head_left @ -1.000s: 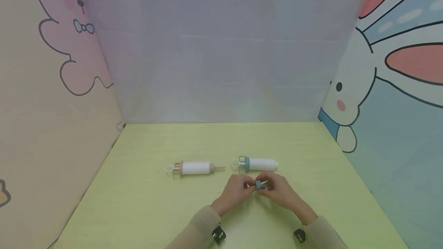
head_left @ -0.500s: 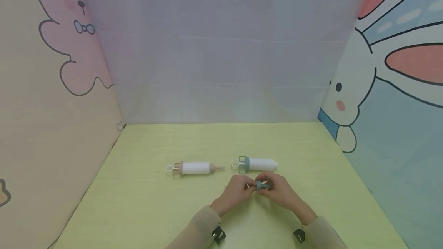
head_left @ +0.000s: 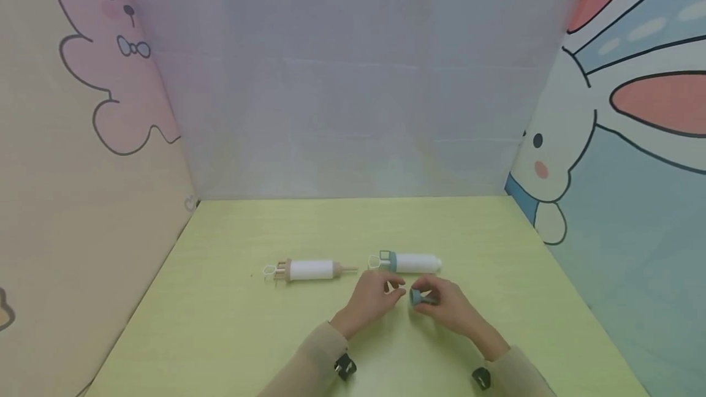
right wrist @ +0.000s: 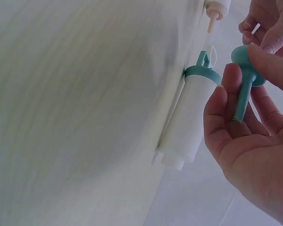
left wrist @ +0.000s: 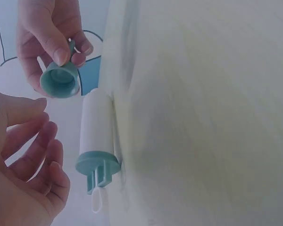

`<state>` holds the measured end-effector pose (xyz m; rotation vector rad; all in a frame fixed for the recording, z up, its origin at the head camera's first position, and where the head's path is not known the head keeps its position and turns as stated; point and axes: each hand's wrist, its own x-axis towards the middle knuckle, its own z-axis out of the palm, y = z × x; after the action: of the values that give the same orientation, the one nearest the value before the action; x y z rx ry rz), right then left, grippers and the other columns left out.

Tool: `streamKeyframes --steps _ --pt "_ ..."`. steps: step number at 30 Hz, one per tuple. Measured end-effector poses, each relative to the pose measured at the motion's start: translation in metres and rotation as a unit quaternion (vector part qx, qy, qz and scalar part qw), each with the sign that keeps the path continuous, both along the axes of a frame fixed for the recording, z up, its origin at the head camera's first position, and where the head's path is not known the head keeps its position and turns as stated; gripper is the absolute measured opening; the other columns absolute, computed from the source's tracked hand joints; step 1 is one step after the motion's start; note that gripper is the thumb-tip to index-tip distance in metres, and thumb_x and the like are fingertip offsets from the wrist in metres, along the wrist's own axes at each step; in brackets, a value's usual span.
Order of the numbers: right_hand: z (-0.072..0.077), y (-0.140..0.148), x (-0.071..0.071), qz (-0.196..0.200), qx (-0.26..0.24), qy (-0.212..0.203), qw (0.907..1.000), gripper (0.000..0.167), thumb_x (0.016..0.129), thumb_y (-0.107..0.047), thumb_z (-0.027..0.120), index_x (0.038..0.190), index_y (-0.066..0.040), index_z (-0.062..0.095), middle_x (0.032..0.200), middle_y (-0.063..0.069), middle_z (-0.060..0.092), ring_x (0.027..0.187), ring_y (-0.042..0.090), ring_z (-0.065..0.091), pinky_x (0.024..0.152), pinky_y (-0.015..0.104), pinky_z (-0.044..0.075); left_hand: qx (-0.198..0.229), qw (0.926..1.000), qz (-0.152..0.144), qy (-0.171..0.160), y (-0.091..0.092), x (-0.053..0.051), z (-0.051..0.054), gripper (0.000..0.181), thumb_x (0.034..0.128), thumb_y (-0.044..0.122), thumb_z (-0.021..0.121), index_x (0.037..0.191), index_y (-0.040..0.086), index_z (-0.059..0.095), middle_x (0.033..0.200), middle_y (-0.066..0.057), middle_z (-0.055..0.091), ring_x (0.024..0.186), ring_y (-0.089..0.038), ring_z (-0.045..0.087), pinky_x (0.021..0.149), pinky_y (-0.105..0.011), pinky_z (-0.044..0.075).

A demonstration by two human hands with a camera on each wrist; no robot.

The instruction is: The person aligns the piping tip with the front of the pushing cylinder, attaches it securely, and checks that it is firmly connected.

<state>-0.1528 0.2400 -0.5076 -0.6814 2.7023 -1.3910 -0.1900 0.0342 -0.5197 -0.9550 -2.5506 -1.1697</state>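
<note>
My right hand [head_left: 449, 308] pinches a teal syringe nozzle [head_left: 415, 296] between thumb and fingers. Its wide hollow end [left wrist: 60, 80] points toward my left hand [head_left: 371, 299], and its thin tube [right wrist: 243, 99] runs back over the right fingers. The left hand is just to the left of the nozzle, apart from it. Its fingers are loosely bent, with nothing visible between them. Just beyond both hands lies a large white toy-like syringe [head_left: 416, 263] with a teal collar and a white loop handle. Its white tip [right wrist: 173, 161] is bare.
Left of it lies a similar white syringe [head_left: 311, 269] with beige collar and beige nozzle. Both rest on a yellow-green table [head_left: 231, 336]. A pale curtain [head_left: 353, 78] hangs behind, and cartoon-printed panels [head_left: 634, 231] flank the sides.
The left hand has let go of the nozzle and drawn slightly left. The nozzle remains in the right hand, its wide end now showing.
</note>
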Motion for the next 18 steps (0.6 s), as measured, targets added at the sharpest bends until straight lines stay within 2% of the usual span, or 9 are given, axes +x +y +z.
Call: streamKeyframes --steps 4,6,9,13,16,18 --pt "-0.001 0.006 0.000 -0.002 0.003 0.003 1.0000 0.030 0.080 -0.008 0.076 0.107 -0.007 0.062 0.103 0.004 0.065 0.086 0.023 0.065 0.075 0.032 0.052 -0.023 0.9979 0.036 0.049 0.000 -0.011 0.003 0.025 0.0792 0.023 0.079 0.100 0.011 0.073 0.097 0.001 0.066 0.086 -0.015 0.056 0.073 -0.023 0.045" --pt "-0.003 0.008 0.000 -0.001 0.000 -0.004 1.0000 0.030 0.081 -0.008 0.076 0.108 -0.008 0.062 0.103 0.002 0.064 0.087 0.022 0.065 0.075 0.031 0.052 -0.049 0.9947 0.053 0.073 0.001 -0.017 0.004 0.032 0.0767 0.028 0.080 0.103 0.013 0.071 0.102 -0.001 0.062 0.092 -0.017 0.053 0.077 -0.028 0.044" --pt "-0.004 0.009 0.000 -0.001 0.003 -0.011 0.9999 0.030 0.081 -0.008 0.075 0.108 -0.010 0.062 0.103 0.000 0.064 0.086 0.019 0.065 0.075 0.029 0.052 -0.098 0.9885 0.063 0.097 0.004 -0.027 0.005 0.043 0.0741 0.032 0.082 0.111 0.014 0.068 0.109 -0.001 0.059 0.099 -0.021 0.051 0.080 -0.033 0.043" --pt "-0.004 0.010 -0.001 -0.007 0.005 -0.009 0.9999 0.029 0.080 -0.007 0.076 0.106 -0.009 0.063 0.102 0.001 0.065 0.087 0.021 0.065 0.075 0.031 0.052 -0.190 0.9744 0.071 0.097 0.010 -0.043 0.004 0.056 0.0738 0.038 0.081 0.122 0.016 0.063 0.117 -0.002 0.056 0.108 -0.024 0.050 0.085 -0.040 0.042" --pt "-0.004 0.011 -0.001 -0.008 0.003 -0.006 0.9999 0.028 0.080 -0.008 0.076 0.105 -0.007 0.063 0.102 0.002 0.065 0.088 0.024 0.065 0.076 0.033 0.052 -0.266 0.9577 0.080 0.077 0.016 -0.053 0.001 0.064 0.0752 0.046 0.078 0.130 0.020 0.057 0.127 -0.003 0.053 0.118 -0.027 0.045 0.096 -0.050 0.035" --pt "-0.003 0.011 0.000 -0.005 0.000 -0.010 0.9999 0.029 0.081 -0.009 0.076 0.106 -0.006 0.063 0.103 0.004 0.065 0.089 0.025 0.065 0.076 0.033 0.052 -0.301 0.9482 0.082 0.058 0.020 -0.057 -0.002 0.069 0.0749 0.050 0.076 0.134 0.022 0.055 0.132 -0.005 0.051 0.123 -0.029 0.041 0.100 -0.057 0.028"
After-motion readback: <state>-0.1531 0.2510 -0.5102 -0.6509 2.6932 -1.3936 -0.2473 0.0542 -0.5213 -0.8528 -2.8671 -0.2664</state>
